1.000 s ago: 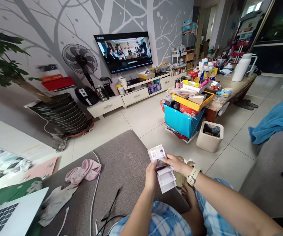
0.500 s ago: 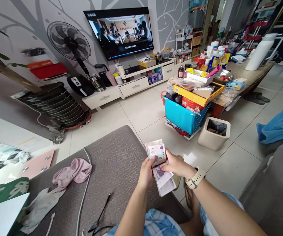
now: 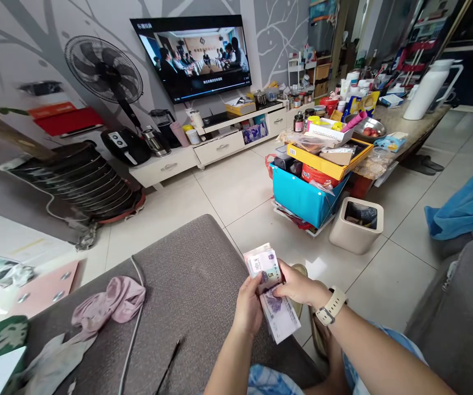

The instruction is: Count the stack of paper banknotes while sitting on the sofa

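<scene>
Pinched by your left hand (image 3: pixel 248 307) and right hand (image 3: pixel 301 284), the banknotes (image 3: pixel 282 321) could slip apart and scatter if either hold slackens.

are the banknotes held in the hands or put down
In the hands: the left hand has its thumb across the upper part of the banknotes, while the right hand has its thumb over the lower part.

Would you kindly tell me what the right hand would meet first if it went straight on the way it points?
The right hand touches the banknotes, so those come first; probably the left hand next, though depth is unclear.
</scene>
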A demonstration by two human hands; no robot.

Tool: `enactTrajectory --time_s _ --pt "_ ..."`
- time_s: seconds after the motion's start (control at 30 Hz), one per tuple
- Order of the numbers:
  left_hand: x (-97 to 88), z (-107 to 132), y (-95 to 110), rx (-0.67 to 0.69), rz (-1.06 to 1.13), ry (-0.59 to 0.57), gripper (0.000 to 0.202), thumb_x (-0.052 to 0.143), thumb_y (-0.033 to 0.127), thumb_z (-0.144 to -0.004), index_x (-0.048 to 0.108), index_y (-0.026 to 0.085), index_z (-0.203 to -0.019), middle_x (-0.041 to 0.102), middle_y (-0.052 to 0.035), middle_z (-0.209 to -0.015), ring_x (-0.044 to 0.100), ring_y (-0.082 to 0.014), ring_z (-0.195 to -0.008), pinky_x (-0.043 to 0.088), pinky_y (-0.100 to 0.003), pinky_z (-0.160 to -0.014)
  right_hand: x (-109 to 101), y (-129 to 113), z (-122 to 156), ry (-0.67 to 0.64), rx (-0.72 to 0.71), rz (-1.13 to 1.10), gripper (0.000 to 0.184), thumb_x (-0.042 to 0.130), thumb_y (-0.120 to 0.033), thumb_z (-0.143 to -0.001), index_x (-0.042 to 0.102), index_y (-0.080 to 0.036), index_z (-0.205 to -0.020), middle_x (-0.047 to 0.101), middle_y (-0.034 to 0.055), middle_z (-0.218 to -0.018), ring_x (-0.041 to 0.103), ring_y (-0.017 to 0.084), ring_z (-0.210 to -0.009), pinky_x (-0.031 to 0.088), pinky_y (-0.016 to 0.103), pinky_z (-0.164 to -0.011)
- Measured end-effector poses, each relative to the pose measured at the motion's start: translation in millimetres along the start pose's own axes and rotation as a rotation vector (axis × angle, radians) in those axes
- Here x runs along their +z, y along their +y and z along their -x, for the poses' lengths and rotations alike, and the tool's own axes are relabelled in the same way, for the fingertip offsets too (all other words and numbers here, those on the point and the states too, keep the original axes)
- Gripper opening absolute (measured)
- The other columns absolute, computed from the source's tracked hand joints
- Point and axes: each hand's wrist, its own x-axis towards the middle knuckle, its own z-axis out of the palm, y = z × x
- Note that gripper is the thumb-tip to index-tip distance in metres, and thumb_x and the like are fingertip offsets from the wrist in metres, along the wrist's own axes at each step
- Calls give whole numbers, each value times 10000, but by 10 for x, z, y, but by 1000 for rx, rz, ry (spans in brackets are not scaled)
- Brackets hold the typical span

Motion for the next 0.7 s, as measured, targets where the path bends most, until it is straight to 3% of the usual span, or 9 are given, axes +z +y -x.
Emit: enactTrajectory --time_s 0.17,0.33,0.57,0.7 --pt "23 185 126 7 61 99 279 576 255 -941 703 84 -1120 784 -168 -1027 762 -261 -923 602 -370 -848 206 -157 -23 24 2 7 677 577 -65 -641 510 -216 -1298 687 26 -1026 643 227 -935 491 326 -770" --pt "-47 326 154 137 -13 102 261 631 270 -895 718 77 -1048 783 -169 -1009 760 -273 -922 589 -366 -863 354 -264 71 -2 -10 -30 644 572 -61 -638 510 -220 -1259 689 17 -1041 638 211 -936 487 313 -782" --pt "89 113 -24 124 -31 100 217 629 289 -846 710 105 -927 776 -128 -862 752 -265 -774 597 -359 -728 270 -277 112 153 20 83 630 553 -83 -711 464 -211 -1322 700 66 -1101 659 240 -948 500 330 -741" --pt "104 49 -11 58 56 125 232 585 270 -865 706 103 -971 762 -130 -812 755 -273 -770 593 -366 -717 154 -243 104 292 -26 181 663 666 -203 -768 459 -251 -1395 668 73 -1184 652 235 -1003 498 336 -804"
